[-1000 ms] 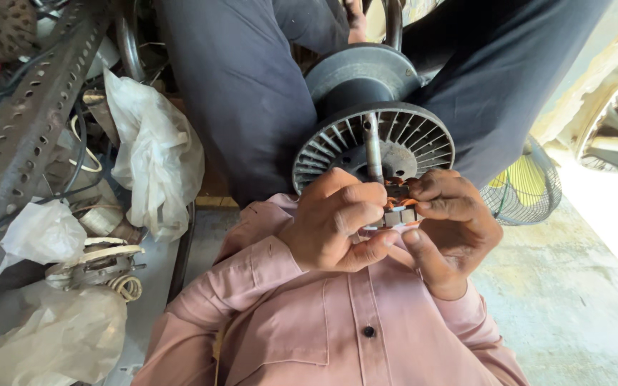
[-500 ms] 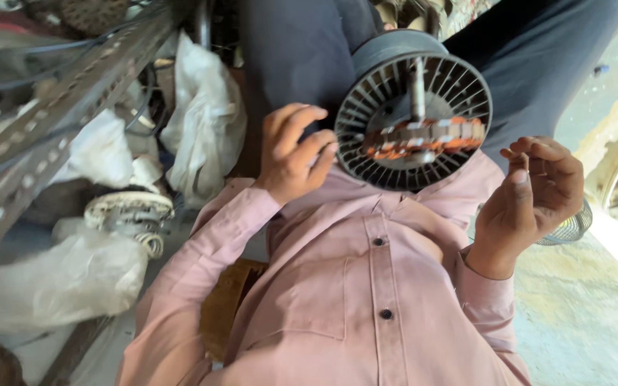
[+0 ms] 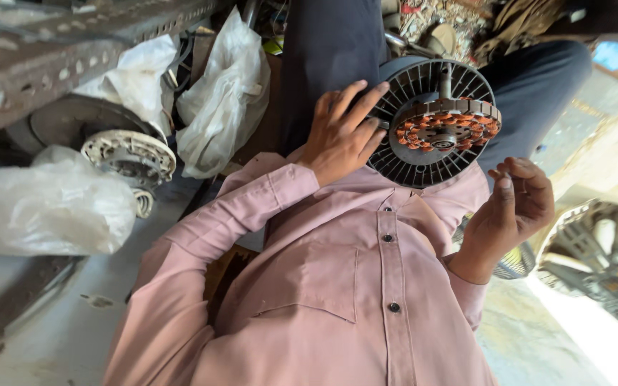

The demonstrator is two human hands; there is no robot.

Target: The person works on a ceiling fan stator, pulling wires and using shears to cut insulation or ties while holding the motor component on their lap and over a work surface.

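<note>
A dark finned fan motor (image 3: 423, 154) with orange copper windings (image 3: 443, 123) and a centre shaft lies on my lap, between my dark trouser legs. My left hand (image 3: 339, 134) holds the motor at its left rim, fingers spread over the fins. Off to the lower right of the motor, my right hand (image 3: 518, 201) is held clear of it with fingers curled and thumb against the fingertips. Whether a small part sits in that pinch is too small to tell. My pink buttoned shirt (image 3: 337, 300) fills the lower middle.
A perforated metal rack beam (image 3: 73, 50) crosses the top left. Below it lie white plastic bags (image 3: 219, 107) and a pale wound stator (image 3: 129, 157). A fan cage (image 3: 599, 254) stands at the right on the concrete floor (image 3: 59, 329).
Both hands were pinching something at the motor's shaft a second ago. They have parted: the left went to the motor's rim, the right drew away to the right and curled.
</note>
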